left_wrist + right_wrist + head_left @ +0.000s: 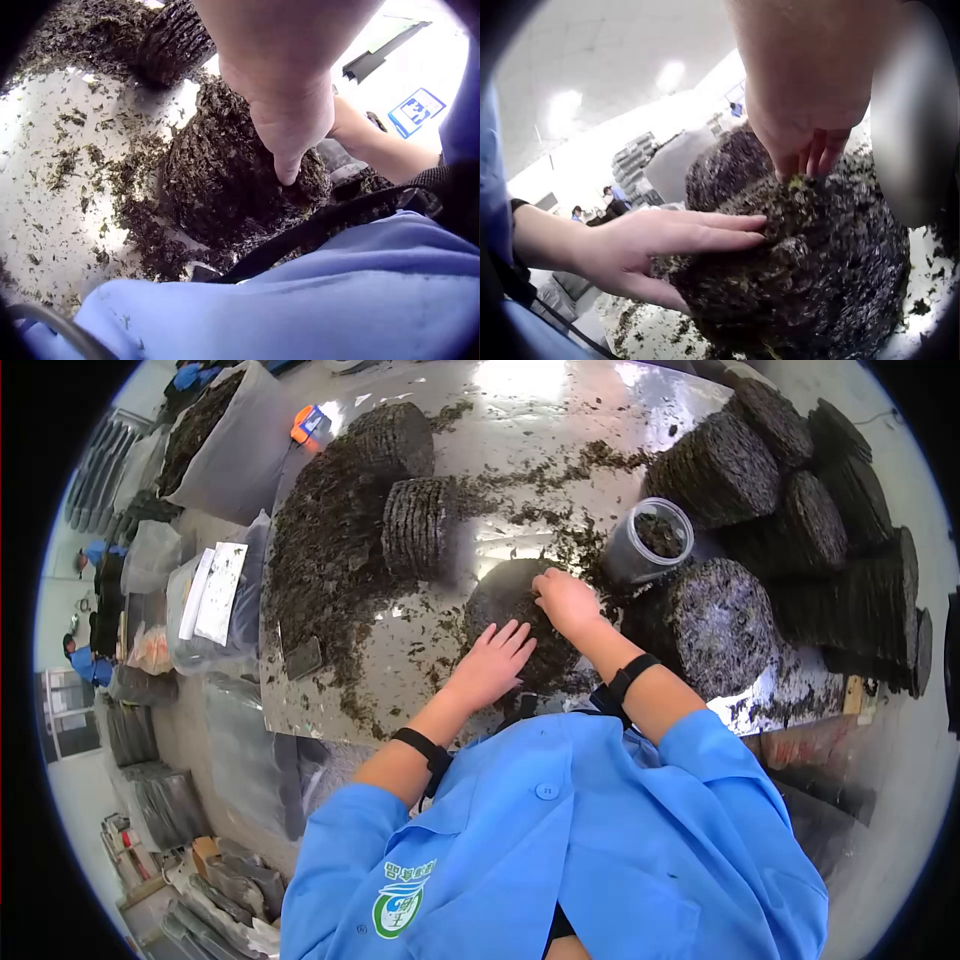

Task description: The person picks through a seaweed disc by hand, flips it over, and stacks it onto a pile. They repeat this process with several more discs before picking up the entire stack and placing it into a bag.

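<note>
A round, dark stack of dried seaweed (500, 595) lies in front of the person on the metal table. Across its near left part rests the left hand (490, 665), fingers straight and spread; the right wrist view shows that hand (667, 247) flat along the rough seaweed (825, 277). The right hand (568, 603) is at the stack's far right part, fingers bent down. Seen from the right wrist, its curled fingertips (814, 166) pinch at the top of the seaweed, beside a small yellow-green bit. In the left wrist view, the left thumb touches the dark seaweed (217, 172).
To the left spreads a heap of loose seaweed (320, 560) with a ridged stack (415, 530) against it. A clear plastic tub (640, 550) stands right of the hands, near more round stacks (715, 625). An orange-and-blue object (312, 425) lies by a large sack (225, 455).
</note>
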Available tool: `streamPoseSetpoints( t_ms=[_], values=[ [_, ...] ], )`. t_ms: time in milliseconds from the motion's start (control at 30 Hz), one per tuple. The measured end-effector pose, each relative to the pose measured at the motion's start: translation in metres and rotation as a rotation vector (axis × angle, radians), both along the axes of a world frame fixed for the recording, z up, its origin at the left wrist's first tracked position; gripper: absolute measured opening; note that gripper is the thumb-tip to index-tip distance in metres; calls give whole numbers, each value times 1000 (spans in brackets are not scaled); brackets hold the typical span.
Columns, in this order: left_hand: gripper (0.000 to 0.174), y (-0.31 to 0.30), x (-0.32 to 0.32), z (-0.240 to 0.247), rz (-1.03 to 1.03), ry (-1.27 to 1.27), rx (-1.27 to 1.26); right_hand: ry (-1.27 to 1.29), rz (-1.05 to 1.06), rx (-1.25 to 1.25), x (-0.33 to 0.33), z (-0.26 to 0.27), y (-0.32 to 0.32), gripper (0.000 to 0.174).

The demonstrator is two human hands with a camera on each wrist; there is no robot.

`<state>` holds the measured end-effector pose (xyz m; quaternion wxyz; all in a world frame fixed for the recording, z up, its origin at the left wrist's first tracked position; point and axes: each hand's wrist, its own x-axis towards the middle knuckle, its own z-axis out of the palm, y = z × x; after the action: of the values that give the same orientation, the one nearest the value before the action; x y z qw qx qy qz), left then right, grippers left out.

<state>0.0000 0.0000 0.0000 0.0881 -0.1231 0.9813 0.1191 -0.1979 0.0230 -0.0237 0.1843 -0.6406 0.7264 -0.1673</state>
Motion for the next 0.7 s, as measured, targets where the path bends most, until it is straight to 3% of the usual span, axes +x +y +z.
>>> streamPoseSetpoints(
  t_ms=[100,233,300,367,400,433,533,567,633,667,700],
  values=[
    [69,-7,1,-2,-5,56,-1,52,-92,3,-2,-9,-14,11],
    [68,-4,8,-2,-5,94,14,-146,-88,17,-15,-6,-11,7],
    [70,-4,10,-5,0,111,36,-671,-311,61,-21,-6,-7,6],
    [68,-9,11,-7,-21,148,31,-939,-392,-20,-36,2,-3,5],
    [68,-11,12,-6,-25,147,34,-957,-397,-71,-44,21,1,5],
    [65,-14,11,-5,-47,157,22,-861,-391,-115,-53,54,4,6],
    [60,-18,11,1,-92,168,-1,-206,-483,-393,-94,113,16,10],
    [58,-21,10,6,-109,168,-25,-156,-577,-331,-106,134,17,12],
    [52,-25,7,21,-116,224,-34,320,-447,-495,-140,122,22,12],
    [51,-30,6,28,-124,302,-65,327,-452,-502,-143,120,28,12],
    [51,-35,3,36,-123,384,-98,167,-488,-442,-137,127,30,12]
  ],
)
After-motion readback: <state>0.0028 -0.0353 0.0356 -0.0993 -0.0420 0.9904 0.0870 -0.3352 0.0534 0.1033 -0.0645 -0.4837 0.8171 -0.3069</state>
